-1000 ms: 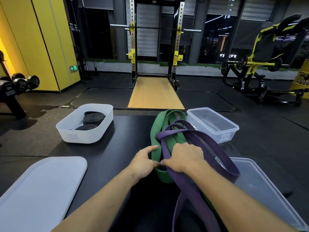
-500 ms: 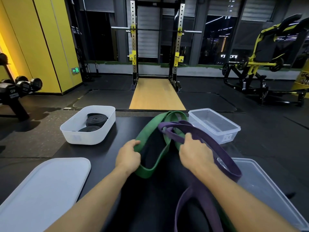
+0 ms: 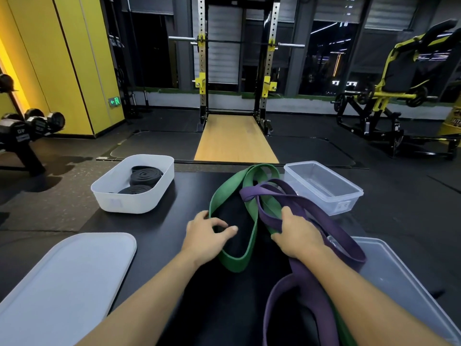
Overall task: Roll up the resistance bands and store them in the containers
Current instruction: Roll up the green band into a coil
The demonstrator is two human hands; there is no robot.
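The left hand (image 3: 207, 236) curls its fingers round the nine o'clock strand of the wide green rubber loop band (image 3: 233, 263), likely to part it from the tangled purple rubber loop band (image 3: 346, 248). The right hand (image 3: 298, 233) clutches that one as an anchor. Both bands lie mid black tabletop (image 3: 192, 191), with the empty clear plastic container (image 3: 345, 204) at one o'clock.

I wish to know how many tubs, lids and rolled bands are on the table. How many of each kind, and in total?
Tubs: 2, the white tub and the clear tub.
Lids: 2, the white lid and the clear lid.
Rolled black bands: 2 visible in the white tub, far roll and near roll.
Total: 6.
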